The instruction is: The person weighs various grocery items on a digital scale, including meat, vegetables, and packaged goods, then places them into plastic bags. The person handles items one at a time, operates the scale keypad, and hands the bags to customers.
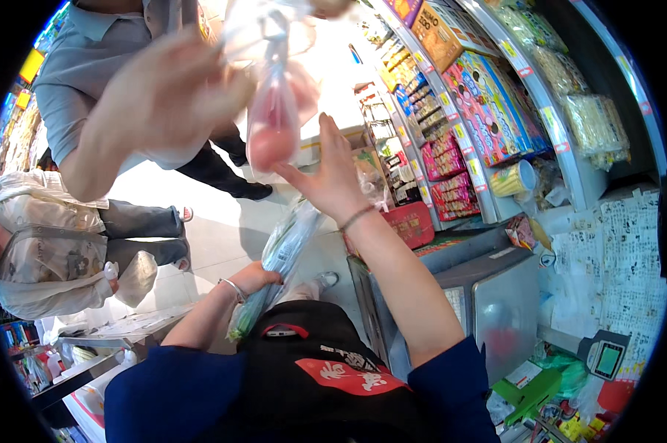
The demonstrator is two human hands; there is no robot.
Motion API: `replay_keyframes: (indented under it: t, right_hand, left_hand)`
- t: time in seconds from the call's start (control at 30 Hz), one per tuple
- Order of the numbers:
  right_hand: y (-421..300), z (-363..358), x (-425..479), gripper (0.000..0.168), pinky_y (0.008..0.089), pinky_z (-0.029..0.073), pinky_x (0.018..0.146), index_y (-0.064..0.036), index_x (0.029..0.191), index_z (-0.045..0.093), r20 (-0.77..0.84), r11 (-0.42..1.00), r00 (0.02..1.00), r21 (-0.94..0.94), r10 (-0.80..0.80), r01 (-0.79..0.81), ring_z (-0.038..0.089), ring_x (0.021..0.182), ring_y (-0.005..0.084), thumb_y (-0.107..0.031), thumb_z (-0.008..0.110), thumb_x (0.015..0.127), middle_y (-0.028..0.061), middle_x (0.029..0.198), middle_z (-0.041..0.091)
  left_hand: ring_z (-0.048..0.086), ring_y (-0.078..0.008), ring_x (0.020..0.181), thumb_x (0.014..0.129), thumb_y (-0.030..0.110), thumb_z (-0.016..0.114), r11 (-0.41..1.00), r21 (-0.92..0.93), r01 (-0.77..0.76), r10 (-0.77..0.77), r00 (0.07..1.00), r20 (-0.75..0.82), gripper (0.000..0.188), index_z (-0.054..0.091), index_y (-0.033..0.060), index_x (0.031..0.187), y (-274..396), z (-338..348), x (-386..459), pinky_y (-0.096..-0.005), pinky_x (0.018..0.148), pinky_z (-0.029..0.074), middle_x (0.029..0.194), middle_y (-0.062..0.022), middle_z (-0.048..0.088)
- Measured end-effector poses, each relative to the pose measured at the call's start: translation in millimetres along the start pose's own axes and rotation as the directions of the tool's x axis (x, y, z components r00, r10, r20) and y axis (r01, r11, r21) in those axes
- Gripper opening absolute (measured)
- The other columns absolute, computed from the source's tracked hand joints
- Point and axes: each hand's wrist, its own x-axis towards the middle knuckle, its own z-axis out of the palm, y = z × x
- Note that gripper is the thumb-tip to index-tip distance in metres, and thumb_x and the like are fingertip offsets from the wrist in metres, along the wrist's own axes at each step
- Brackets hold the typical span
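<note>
My left hand [256,278] is closed around a long clear bag of green vegetables [280,255] with a printed label, held low in front of my black apron. My right hand [330,177] is raised with its fingers spread, its thumb at the bottom of a clear plastic bag of round reddish produce [272,138]. Whether the thumb bears any of the bag's weight I cannot tell. Above the bag, another person's blurred hand [173,105] reaches in from the upper left; its grip is unclear.
Shelves of packaged snacks [466,122] line the right side. Nearer me stand a metal-topped counter [505,299] and a scale [607,357]. A person in grey stands at the upper left, and another person carrying bags [51,271] is at the left. A white table [134,326] lies lower left.
</note>
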Motion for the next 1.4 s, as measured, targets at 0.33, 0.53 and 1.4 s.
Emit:
replay_keyframes:
  t: [0.33, 0.53, 1.4]
  right_hand:
    - [-12.0, 14.1, 41.8, 0.031, 0.0435, 0.046, 0.087, 0.003, 0.113, 0.057, -0.111, 0.966, 0.965, 0.130, 0.238, -0.224, 0.057, 0.098, 0.0391, -0.015, 0.056, 0.088, 0.0222, 0.108, 0.061]
    - [1.3, -37.1, 6.2, 0.016, 0.0370, 0.048, 0.068, 0.001, 0.096, 0.061, -0.255, 0.956, 0.940, 0.241, 0.227, -0.165, 0.062, 0.074, 0.0283, -0.011, 0.052, 0.091, 0.0160, 0.079, 0.064]
    - [23.4, -409.3, -354.1, 0.048, 0.0353, 0.044, 0.091, 0.000, 0.123, 0.053, -0.585, 0.794, 0.731, -0.226, 0.352, -0.564, 0.057, 0.104, 0.0252, -0.030, 0.066, 0.087, 0.0127, 0.116, 0.061]
  left_hand:
    - [0.060, -0.0188, 0.083, 0.074, 0.019, 0.067, 0.980, -0.156, -0.120, 0.114, 0.992, -0.049, 0.033, 0.065, -0.0020, 0.100, 0.7, -12.9, 4.8, -0.0314, 0.080, 0.048, 0.090, -0.0105, 0.066]
    - [0.061, -0.0203, 0.080, 0.074, 0.020, 0.067, 0.983, -0.157, -0.097, 0.089, 0.994, -0.057, 0.033, 0.065, -0.0030, 0.097, 22.9, -22.3, -2.8, -0.0311, 0.077, 0.049, 0.089, -0.0105, 0.066]
    - [0.062, -0.0295, 0.083, 0.075, 0.021, 0.057, 0.866, -0.459, -0.198, 0.243, 0.969, 0.041, 0.049, 0.050, -0.0023, 0.118, 110.5, 55.7, -6.5, -0.0393, 0.075, 0.054, 0.098, -0.0161, 0.060]
